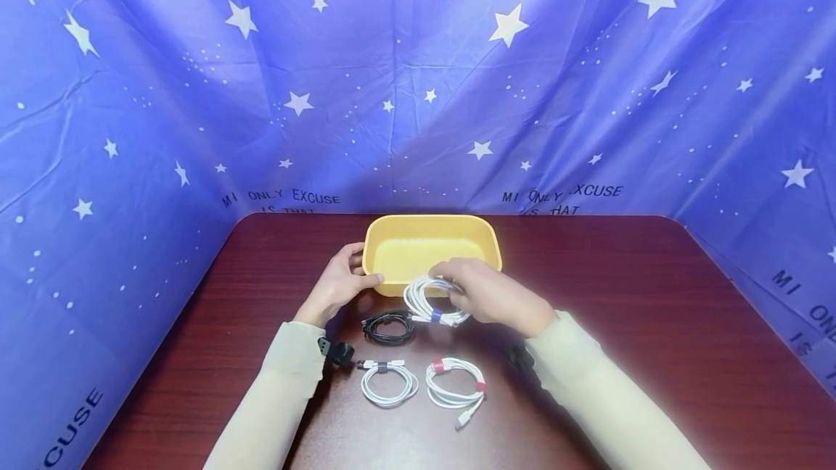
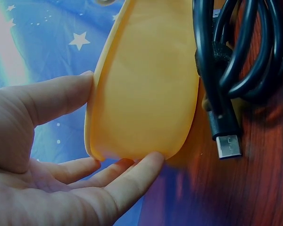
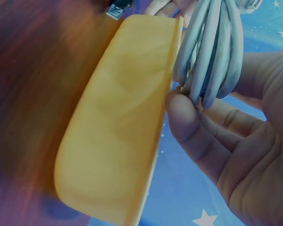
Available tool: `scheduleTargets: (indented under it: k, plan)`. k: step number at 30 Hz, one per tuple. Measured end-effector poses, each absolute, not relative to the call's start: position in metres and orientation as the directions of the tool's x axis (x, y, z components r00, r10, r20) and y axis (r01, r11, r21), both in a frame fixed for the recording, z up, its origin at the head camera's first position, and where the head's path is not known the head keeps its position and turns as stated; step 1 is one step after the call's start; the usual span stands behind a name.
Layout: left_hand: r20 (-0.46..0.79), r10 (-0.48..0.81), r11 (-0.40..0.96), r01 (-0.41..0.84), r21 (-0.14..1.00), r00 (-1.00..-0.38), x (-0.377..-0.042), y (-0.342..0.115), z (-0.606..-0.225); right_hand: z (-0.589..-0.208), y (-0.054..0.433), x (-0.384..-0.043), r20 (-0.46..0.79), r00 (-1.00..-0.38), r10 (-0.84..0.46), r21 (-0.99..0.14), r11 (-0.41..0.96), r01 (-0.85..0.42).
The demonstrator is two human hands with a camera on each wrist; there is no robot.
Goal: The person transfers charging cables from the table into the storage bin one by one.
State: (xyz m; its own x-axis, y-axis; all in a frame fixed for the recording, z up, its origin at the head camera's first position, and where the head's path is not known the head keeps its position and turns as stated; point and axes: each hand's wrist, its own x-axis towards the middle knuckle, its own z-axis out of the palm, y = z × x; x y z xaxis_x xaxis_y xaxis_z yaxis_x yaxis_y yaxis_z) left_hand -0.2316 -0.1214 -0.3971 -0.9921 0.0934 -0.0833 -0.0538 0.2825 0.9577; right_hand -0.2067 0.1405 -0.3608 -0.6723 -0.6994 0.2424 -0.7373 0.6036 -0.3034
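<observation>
A yellow plastic bin (image 1: 405, 265) stands toward the back of the table. My left hand (image 1: 334, 287) holds its left end, thumb at the front rim and fingers against the end wall (image 2: 141, 94). Over the bin's front rim, my right hand (image 1: 499, 299) pinches a coiled white cable (image 3: 212, 52) bound with a blue strap. Just in front of the bin lies a coiled black cable (image 1: 388, 341), its metal plug (image 2: 228, 146) visible in the left wrist view.
Nearer to me, a coiled white cable (image 1: 387, 404) with a dark strap lies beside a coiled white cable (image 1: 451, 405) with red straps. The reddish-brown table (image 1: 607, 289) meets a blue star-patterned curtain (image 1: 418, 129) at the back and sides.
</observation>
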Motion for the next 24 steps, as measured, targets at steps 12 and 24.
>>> scheduleTargets:
  k: [12,24]
  plan:
    - [-0.085,0.092,0.282,-0.056,0.958,-0.992,-0.231,-0.122,-0.398,-0.348,0.13,-0.225,0.257,-0.67,-0.697,-0.295,0.604,-0.741]
    - [-0.087,0.088,0.282,-0.059,0.958,-0.992,-0.232,-0.121,-0.398,-0.337,0.118,-0.246,0.196,-0.7,-0.686,-0.282,0.645,-0.711]
